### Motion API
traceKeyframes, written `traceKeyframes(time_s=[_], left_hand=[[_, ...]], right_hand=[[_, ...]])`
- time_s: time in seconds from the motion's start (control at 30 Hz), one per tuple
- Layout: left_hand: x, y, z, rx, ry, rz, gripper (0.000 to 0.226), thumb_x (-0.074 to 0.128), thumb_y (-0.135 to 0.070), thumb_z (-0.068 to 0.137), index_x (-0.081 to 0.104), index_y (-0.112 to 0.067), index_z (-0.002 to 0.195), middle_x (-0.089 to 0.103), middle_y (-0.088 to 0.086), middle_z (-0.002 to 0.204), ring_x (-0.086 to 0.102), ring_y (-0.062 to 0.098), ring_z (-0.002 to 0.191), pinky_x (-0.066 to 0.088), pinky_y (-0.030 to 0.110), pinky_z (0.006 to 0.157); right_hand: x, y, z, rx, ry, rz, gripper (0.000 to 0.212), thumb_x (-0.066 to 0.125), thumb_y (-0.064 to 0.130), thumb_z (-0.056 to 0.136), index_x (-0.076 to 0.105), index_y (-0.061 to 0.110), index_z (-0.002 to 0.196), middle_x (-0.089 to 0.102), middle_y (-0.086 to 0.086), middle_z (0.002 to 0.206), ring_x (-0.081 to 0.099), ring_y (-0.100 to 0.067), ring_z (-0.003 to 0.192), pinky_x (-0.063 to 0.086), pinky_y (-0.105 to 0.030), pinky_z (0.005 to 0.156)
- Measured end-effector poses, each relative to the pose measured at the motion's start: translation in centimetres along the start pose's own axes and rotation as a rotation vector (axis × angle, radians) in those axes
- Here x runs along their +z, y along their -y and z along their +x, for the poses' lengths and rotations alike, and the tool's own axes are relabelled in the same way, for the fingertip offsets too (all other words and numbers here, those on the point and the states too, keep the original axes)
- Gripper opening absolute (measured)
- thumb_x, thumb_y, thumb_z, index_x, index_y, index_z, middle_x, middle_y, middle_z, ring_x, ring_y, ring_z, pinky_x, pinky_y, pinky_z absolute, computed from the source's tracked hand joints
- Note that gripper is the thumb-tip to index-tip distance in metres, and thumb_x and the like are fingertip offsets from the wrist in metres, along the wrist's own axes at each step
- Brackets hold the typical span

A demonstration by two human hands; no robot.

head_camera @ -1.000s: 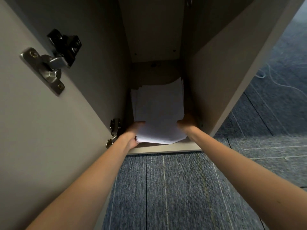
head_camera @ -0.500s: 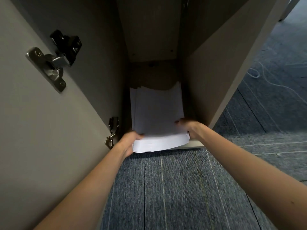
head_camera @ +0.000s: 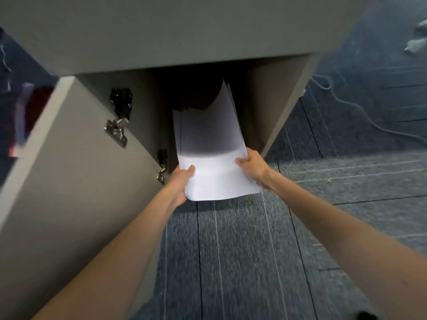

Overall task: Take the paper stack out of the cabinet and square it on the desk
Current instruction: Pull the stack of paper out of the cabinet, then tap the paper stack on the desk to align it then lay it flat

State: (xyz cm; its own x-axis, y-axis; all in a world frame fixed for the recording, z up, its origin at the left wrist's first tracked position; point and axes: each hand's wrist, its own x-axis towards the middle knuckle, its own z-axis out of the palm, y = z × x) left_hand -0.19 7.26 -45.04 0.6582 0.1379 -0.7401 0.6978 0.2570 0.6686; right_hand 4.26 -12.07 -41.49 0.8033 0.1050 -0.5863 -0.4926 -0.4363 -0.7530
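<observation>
A loose stack of white paper (head_camera: pixel 212 155) is held in the air, half out of the cabinet (head_camera: pixel 272 107) opening. Its near end hangs over the carpet; its far end curls upward in the shadow inside. My left hand (head_camera: pixel 181 183) grips the near left corner, thumb on top. My right hand (head_camera: pixel 250 166) grips the near right edge, thumb on top. The sheets are fanned and uneven at the far end. The desk top (head_camera: pixel 184 28) spans the upper view above the cabinet.
The open cabinet door (head_camera: pixel 69 169) stands at the left with two metal hinges (head_camera: pixel 117 128). Blue-grey carpet (head_camera: pixel 231 250) lies below. A white cable (head_camera: pixel 346 105) trails over the floor at the right. Blurred red and dark items show at the far left.
Both hands have pulled the stack toward me and lifted it off the cabinet floor. The view has pulled back and risen, so the desk top now shows.
</observation>
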Motion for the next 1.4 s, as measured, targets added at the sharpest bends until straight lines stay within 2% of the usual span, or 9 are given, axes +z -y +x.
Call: traceKeyframes(time_s=[0.13,0.33,0.47,0.6,0.77,0.9,1.07,1.2,1.4], left_hand=[[0.6,-2.1,-7.6,-0.050,0.010,-0.002,0.043,0.044,-0.017,0.100,0.039,-0.017,0.143,0.055,0.008,0.140,0.057,0.031,0.123,0.047,0.050,0.100],[0.6,-4.2,-19.2,-0.172,0.045,-0.008,0.045,0.043,-0.020,0.101,0.036,-0.017,0.146,0.053,0.010,0.142,0.055,0.032,0.125,0.045,0.050,0.102],[0.7,-6.2,-26.1,-0.224,0.068,-0.030,0.045,0.046,-0.018,0.100,0.038,-0.015,0.144,0.055,0.011,0.140,0.056,0.032,0.124,0.047,0.046,0.098],[1.4,-9.1,-32.4,-0.255,0.098,-0.009,0.045,0.052,-0.016,0.097,0.042,-0.015,0.142,0.057,0.010,0.137,0.057,0.032,0.122,0.049,0.045,0.092],[2.5,-11.9,-39.4,-0.273,0.159,-0.022,0.049,0.054,-0.006,0.095,0.042,-0.013,0.142,0.056,0.012,0.137,0.058,0.031,0.115,0.052,0.042,0.082],[3.7,-13.5,-43.8,-0.274,0.203,-0.044,0.052,0.053,-0.002,0.095,0.040,-0.014,0.143,0.055,0.012,0.139,0.058,0.031,0.113,0.052,0.041,0.080],[5.8,-15.7,-47.5,-0.260,0.292,-0.009,0.056,0.055,0.005,0.091,0.042,-0.014,0.142,0.054,0.013,0.141,0.055,0.034,0.123,0.045,0.052,0.102],[9.1,-19.0,-50.7,-0.184,0.386,0.069,0.058,0.052,0.009,0.091,0.041,-0.014,0.143,0.054,0.011,0.140,0.054,0.033,0.125,0.044,0.050,0.103],[13.9,-25.4,-54.1,-0.073,0.417,0.154,0.059,0.047,0.012,0.091,0.041,-0.016,0.141,0.054,0.007,0.138,0.052,0.033,0.125,0.043,0.052,0.104]], right_hand=[[-2.1,3.5,-7.1,0.052,0.046,-0.014,0.038,0.040,0.008,0.099,0.045,0.010,0.137,0.058,-0.015,0.132,0.059,-0.036,0.117,0.048,-0.049,0.100],[-4.4,7.3,-18.2,0.155,0.062,-0.013,0.040,0.041,0.005,0.098,0.047,0.008,0.137,0.057,-0.015,0.135,0.057,-0.036,0.120,0.046,-0.048,0.103],[-6.3,10.3,-24.8,0.216,0.062,0.011,0.041,0.040,0.004,0.098,0.045,0.005,0.139,0.056,-0.016,0.136,0.057,-0.035,0.120,0.047,-0.042,0.100],[-8.4,13.4,-30.5,0.302,0.032,0.092,0.041,0.040,0.004,0.098,0.045,0.006,0.139,0.058,-0.015,0.133,0.059,-0.030,0.110,0.048,-0.035,0.089],[-10.8,16.4,-37.3,0.386,-0.014,0.153,0.040,0.042,0.007,0.098,0.045,0.006,0.139,0.056,-0.014,0.137,0.056,-0.034,0.120,0.047,-0.039,0.096],[-12.7,18.6,-42.5,0.409,-0.068,0.220,0.039,0.042,0.007,0.098,0.047,0.007,0.138,0.055,-0.014,0.137,0.055,-0.034,0.120,0.047,-0.039,0.093],[-16.5,20.3,-48.0,0.422,-0.143,0.281,0.039,0.044,0.005,0.098,0.047,0.004,0.137,0.057,-0.010,0.127,0.056,-0.032,0.117,0.045,-0.034,0.086],[-19.7,21.3,-50.8,0.384,-0.217,0.379,0.040,0.047,0.005,0.097,0.047,0.002,0.136,0.056,-0.017,0.135,0.057,-0.029,0.103,0.047,-0.043,0.093],[-24.5,25.5,-53.2,0.298,-0.320,0.503,0.039,0.047,0.002,0.096,0.047,0.003,0.135,0.056,-0.019,0.134,0.058,-0.036,0.111,0.047,-0.045,0.093]])
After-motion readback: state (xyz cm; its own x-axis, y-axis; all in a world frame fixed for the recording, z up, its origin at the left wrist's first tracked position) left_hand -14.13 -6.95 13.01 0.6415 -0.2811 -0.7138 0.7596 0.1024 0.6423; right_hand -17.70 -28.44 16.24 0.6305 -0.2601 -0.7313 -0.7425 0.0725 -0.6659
